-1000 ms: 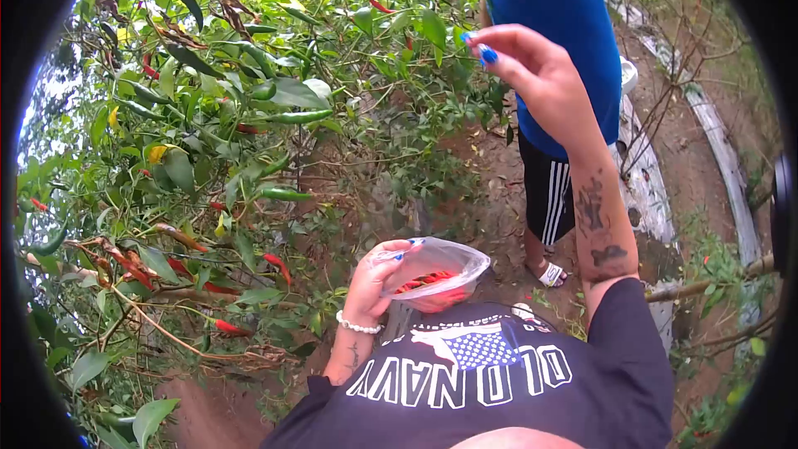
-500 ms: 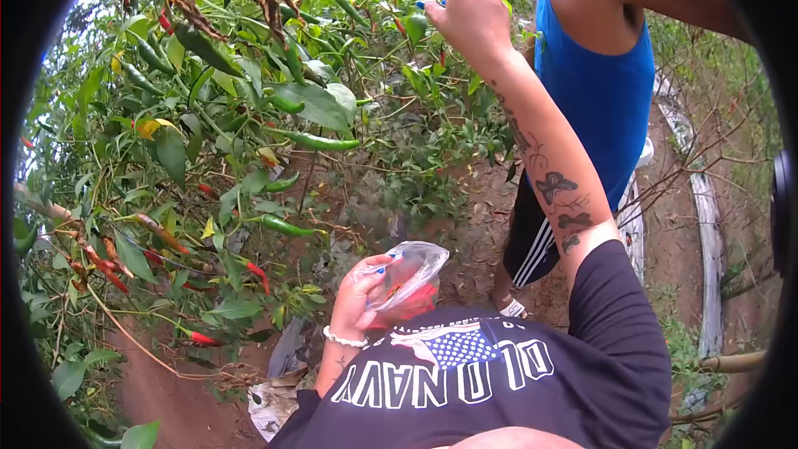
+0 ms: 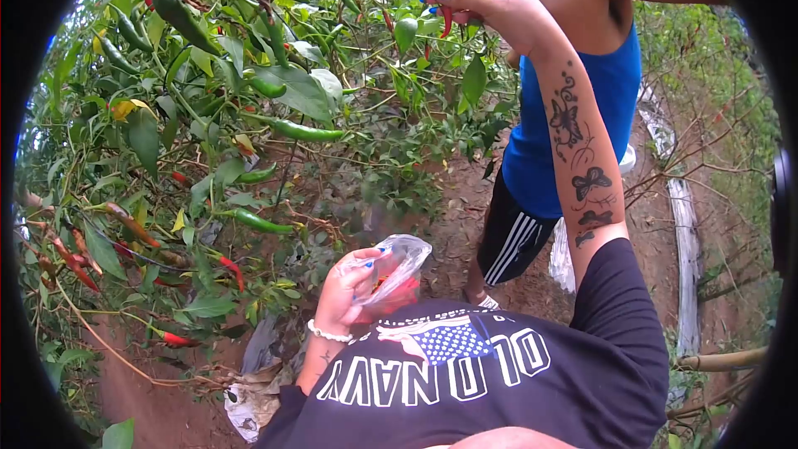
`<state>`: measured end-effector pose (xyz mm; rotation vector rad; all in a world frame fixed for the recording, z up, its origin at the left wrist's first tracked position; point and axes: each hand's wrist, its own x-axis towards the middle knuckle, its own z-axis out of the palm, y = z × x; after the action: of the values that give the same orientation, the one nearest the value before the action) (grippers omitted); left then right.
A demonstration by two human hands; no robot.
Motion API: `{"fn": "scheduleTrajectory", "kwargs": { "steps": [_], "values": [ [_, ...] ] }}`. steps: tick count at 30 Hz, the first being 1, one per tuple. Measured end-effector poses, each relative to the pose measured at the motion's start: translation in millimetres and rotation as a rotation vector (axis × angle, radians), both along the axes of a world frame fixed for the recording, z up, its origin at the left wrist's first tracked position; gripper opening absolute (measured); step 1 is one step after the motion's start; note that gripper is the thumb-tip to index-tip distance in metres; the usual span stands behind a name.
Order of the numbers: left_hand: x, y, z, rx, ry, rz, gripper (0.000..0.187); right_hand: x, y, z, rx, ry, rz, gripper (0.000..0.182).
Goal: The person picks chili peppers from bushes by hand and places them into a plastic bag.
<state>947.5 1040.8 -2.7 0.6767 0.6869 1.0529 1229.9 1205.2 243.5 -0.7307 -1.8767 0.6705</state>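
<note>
My right hand point(image 3: 492, 2) is raised at the top of the view among the chili plants, its blue-nailed fingers pinched on a red chili pepper point(image 3: 446, 22) that hangs below the fingertips. Low in front of my shirt, my left hand point(image 3: 339, 293) grips the rim of a clear plastic bag point(image 3: 407, 258). Red chilies point(image 3: 401, 293) show through the bag's side, and its mouth gapes toward the upper right. Left of both hands, a long green chili point(image 3: 306, 130) hangs from a leafy plant, with a red one point(image 3: 233, 273) lower down.
A person in a blue tank top point(image 3: 544, 141) stands close by on the right, beyond my right forearm. Pale plastic sheeting point(image 3: 683, 241) runs along the soil at the right. A crumpled whitish sack point(image 3: 243, 409) lies on the ground at lower left.
My right hand has moved slightly right, and a red chili pepper now shows in its fingers. The person in blue has shifted left in view. My left hand still holds the bag.
</note>
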Motion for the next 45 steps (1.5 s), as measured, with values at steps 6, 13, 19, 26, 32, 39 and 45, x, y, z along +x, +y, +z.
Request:
{"fn": "scheduleTrajectory", "kwargs": {
  "steps": [6,13,19,26,32,39,45],
  "values": [
    [1.6,5.5,-5.3,-0.002,0.034,-0.028,0.024,2.2,-0.5,-2.3,0.083,-0.032,0.047,0.024],
    [2.4,5.1,-7.8,0.04,0.051,-0.038,0.023,-21.0,-58.9,10.2,0.081,-0.187,-0.217,0.025],
    [4.9,2.5,-17.7,0.024,0.059,-0.013,0.023,-15.2,-50.5,4.9,0.007,-0.176,-0.099,0.026],
    [6.3,6.6,-28.5,-0.027,-0.046,-0.051,0.024,-6.5,-28.1,-10.2,-0.084,-0.022,0.148,0.022],
    [0.6,-5.1,-22.8,0.015,-0.01,-0.08,0.025,-24.5,-42.7,-5.8,-0.1,-0.041,0.293,0.025],
    [0.4,-4.6,-19.8,0.019,0.049,-0.044,0.026,-15.3,-42.4,-6.7,0.039,-0.005,0.23,0.024],
    [0.4,-1.6,-16.5,0.019,0.111,-0.038,0.025,-2.0,-21.9,-17.7,0.136,-0.008,0.098,0.027]
  ]
}}
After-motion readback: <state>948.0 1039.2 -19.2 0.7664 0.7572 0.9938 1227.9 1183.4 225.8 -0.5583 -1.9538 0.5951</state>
